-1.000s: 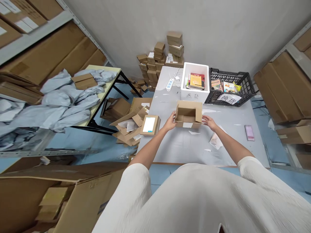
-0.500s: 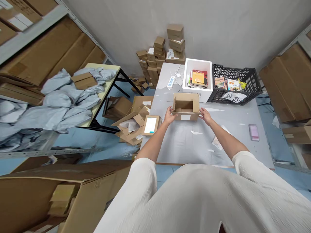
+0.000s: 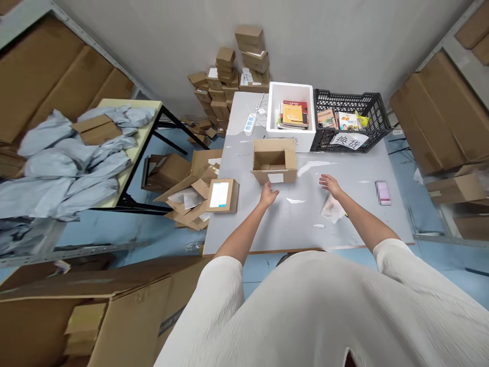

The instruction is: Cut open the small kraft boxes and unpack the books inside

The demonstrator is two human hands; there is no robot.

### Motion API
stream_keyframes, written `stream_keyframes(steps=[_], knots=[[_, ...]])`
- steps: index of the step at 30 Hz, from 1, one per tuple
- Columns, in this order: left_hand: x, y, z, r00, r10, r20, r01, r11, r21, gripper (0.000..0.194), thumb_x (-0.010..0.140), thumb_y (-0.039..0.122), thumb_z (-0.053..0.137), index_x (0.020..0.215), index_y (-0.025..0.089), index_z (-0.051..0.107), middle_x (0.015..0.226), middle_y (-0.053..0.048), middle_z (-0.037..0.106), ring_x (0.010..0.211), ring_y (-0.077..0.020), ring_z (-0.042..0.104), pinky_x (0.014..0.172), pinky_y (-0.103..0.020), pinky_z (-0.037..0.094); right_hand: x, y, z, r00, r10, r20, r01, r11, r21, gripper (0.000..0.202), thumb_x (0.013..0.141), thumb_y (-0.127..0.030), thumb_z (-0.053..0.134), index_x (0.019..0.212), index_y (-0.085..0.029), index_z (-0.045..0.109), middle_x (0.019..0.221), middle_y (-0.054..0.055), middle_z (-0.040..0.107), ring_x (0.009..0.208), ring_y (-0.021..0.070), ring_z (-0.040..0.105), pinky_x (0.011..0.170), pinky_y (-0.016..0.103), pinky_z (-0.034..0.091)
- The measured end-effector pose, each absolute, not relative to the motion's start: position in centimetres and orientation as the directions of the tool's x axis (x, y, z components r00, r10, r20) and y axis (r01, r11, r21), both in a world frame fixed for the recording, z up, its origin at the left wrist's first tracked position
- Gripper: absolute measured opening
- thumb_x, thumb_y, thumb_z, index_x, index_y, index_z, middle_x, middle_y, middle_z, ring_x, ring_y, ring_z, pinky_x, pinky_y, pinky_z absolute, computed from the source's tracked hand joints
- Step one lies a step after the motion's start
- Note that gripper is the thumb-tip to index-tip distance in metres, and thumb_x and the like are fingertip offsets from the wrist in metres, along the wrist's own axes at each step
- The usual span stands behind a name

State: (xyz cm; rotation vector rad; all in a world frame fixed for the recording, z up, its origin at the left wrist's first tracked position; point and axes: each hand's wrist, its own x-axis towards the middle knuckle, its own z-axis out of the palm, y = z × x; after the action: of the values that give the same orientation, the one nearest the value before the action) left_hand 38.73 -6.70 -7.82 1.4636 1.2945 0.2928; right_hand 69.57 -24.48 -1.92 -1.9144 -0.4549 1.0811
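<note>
In the head view, the open carton (image 3: 273,171) stands upright on the bench (image 3: 290,229), mouth up, with a pale label on its near wall. The left hand (image 3: 268,195) is clearly the nearer: from it the carton lies at about twelve o'clock, just past the fingertips (whether they brush the wall, I cannot tell). From the right hand (image 3: 330,185) it lies near ten o'clock, well apart, with bare bench top between. The carton's longer side seems to run from nine to three, across the person's front, so its near wall faces six o'clock; the raised flaps make that hard to judge. Both hands are empty: the left has its thumb parted from loosely curled fingers, while the right is half spread, its fingers pointing toward ten. The crumpled wrapper (image 3: 333,210) sits just at six o'clock from the right hand, with no grip on it. A closed box (image 3: 223,196) lies at nine o'clock from the left hand, and the white foam box (image 3: 301,145) is close by the carton at one o'clock.
</note>
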Motion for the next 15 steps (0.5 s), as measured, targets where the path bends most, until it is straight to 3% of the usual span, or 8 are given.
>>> stream_keyframes(steps=[9, 15], knots=[[48.6, -16.3, -9.0, 0.544, 0.685, -0.484, 0.543, 0.152, 0.826, 0.063, 0.089, 0.017, 0.079, 0.149, 0.018, 0.057, 0.147, -0.019, 0.066, 0.125, -0.0265, 0.071, 0.107, -0.041, 0.058, 73.2, -35.2, -3.8, 0.664, 0.497, -0.559, -0.176, -0.623, -0.762, 0.035, 0.089, -0.034, 0.067, 0.121, -0.022, 0.075, 0.132, 0.011, 0.077, 0.108, 0.0216, 0.074, 0.091, 0.031, 0.059], [53.2, -21.4, -10.2, 0.634, 0.589, -0.502, 0.563, 0.094, 0.821, 0.050, 0.089, 0.018, 0.079, 0.138, 0.020, 0.067, 0.149, -0.015, 0.068, 0.126, -0.0253, 0.071, 0.107, -0.037, 0.057, 75.0, -39.9, -6.1, 0.744, 0.414, -0.524, -0.076, -0.727, -0.683, 0.031, 0.086, -0.021, 0.062, 0.112, -0.018, 0.079, 0.120, 0.010, 0.081, 0.107, 0.0216, 0.074, 0.096, 0.031, 0.058]])
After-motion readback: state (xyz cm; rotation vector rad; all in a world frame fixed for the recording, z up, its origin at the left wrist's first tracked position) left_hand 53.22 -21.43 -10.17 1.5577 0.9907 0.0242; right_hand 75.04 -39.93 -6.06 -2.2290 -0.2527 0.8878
